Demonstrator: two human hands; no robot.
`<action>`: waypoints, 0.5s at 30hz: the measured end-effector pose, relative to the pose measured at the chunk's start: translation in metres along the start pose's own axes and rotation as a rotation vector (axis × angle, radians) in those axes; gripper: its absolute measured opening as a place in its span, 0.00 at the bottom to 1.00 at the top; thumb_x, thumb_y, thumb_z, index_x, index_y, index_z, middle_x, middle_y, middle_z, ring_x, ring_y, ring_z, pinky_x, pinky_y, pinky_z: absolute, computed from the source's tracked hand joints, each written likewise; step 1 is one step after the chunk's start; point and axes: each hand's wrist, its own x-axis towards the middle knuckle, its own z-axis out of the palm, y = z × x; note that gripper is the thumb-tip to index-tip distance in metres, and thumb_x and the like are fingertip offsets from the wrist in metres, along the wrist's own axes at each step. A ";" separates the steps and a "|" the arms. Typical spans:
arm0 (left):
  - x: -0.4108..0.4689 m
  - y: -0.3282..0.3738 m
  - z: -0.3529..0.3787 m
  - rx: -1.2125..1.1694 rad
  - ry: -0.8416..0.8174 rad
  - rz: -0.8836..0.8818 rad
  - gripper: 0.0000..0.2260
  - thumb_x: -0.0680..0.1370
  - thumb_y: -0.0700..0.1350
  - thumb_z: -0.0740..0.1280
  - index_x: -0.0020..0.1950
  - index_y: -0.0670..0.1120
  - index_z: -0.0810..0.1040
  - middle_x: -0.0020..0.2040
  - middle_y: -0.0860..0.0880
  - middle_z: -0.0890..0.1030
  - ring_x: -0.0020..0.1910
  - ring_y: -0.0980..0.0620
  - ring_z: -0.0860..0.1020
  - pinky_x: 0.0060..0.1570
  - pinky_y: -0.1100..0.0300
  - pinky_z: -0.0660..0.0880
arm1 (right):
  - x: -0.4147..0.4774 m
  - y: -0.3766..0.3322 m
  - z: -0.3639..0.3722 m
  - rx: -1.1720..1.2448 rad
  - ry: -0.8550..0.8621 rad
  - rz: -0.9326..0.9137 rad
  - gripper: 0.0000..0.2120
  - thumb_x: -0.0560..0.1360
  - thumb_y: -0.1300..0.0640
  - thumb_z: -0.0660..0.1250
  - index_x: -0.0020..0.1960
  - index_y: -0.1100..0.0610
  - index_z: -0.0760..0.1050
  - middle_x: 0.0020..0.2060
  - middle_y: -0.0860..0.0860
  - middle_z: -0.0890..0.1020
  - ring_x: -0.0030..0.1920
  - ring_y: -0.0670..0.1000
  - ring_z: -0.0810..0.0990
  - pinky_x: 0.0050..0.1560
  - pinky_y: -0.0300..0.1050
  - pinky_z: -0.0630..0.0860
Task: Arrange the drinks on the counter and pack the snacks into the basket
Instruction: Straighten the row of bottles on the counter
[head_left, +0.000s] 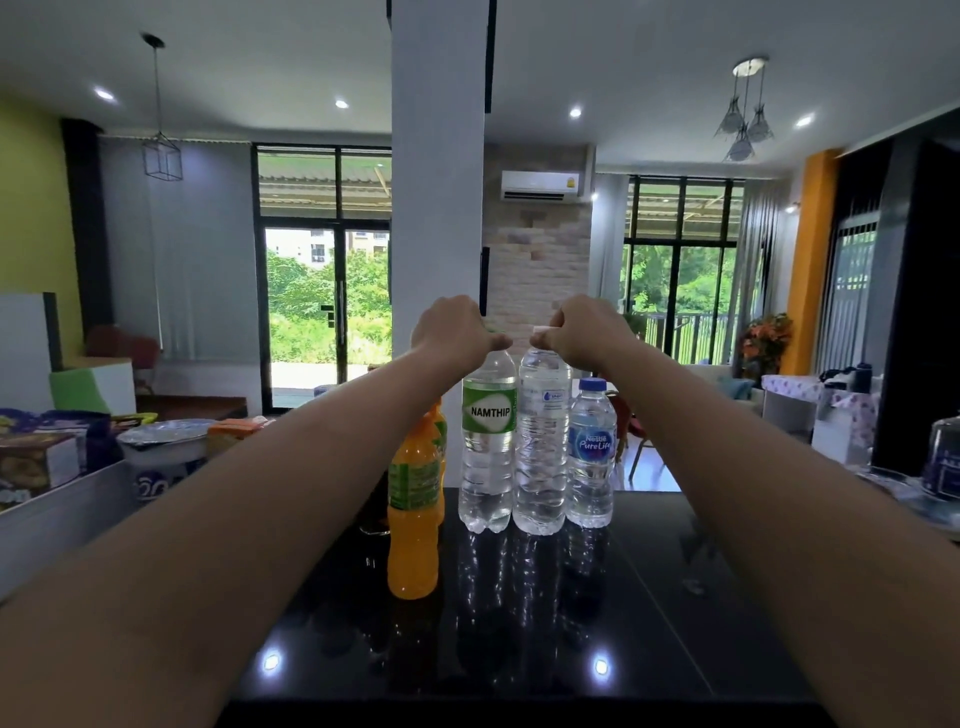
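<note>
Hands: left hand (452, 330) grips the green-label bottle (488, 441) by its top, right hand (582, 330) grips the plain bottle (540, 457) by its top | Place: both upright on the worktop (519, 649), middle of the frame, side by side | Why: likely to make a neat row | Snacks (41, 457): left edge.

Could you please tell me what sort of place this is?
Probably an open-plan home: a glossy black counter, tall glass doors, a wall air conditioner and pendant lights.
</note>
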 end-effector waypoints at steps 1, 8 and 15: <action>-0.001 0.002 0.001 0.012 0.006 -0.011 0.21 0.71 0.58 0.72 0.50 0.40 0.81 0.44 0.44 0.83 0.44 0.46 0.81 0.47 0.53 0.78 | 0.000 0.000 0.000 0.006 0.005 -0.001 0.16 0.74 0.47 0.71 0.46 0.62 0.80 0.40 0.56 0.82 0.42 0.55 0.80 0.47 0.50 0.76; -0.006 -0.002 -0.005 -0.019 -0.070 0.023 0.21 0.72 0.55 0.72 0.56 0.41 0.80 0.52 0.44 0.82 0.46 0.49 0.77 0.45 0.57 0.72 | -0.006 0.004 0.002 0.038 0.043 0.014 0.16 0.74 0.46 0.71 0.47 0.61 0.79 0.41 0.56 0.82 0.42 0.55 0.80 0.44 0.47 0.75; -0.027 -0.016 -0.044 0.036 -0.295 0.033 0.25 0.77 0.53 0.67 0.69 0.42 0.70 0.66 0.42 0.75 0.62 0.44 0.74 0.58 0.54 0.70 | -0.023 -0.005 0.000 0.045 -0.029 0.036 0.15 0.77 0.51 0.66 0.54 0.63 0.76 0.50 0.60 0.81 0.45 0.56 0.76 0.42 0.45 0.71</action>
